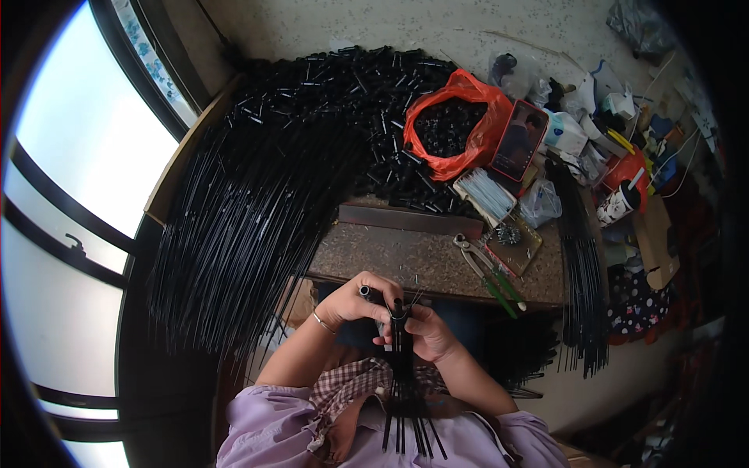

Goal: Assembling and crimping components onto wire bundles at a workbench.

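My left hand (359, 298), a bracelet at its wrist, is closed around a short black tube (364, 291) whose open round end points up. My right hand (428, 332) is closed on the upper end of a bundle of thin black rods (402, 374), which look like umbrella ribs. The rods hang down in front of my lilac top and fan out at their lower ends. A dark round post tip (398, 303) stands up from the bundle between my hands, with thin wire ends beside it. My fingers hide how the parts join.
Ahead on the speckled table (374, 253) lie a black tube heap (335, 82), a long dark bar (409, 220), green-handled pincers (491, 273), and a red bag (476, 92) of small dark parts. A phone (519, 140) leans beside it. Black rods (242, 242) overhang at left; a patterned cup (616, 204) stands right.
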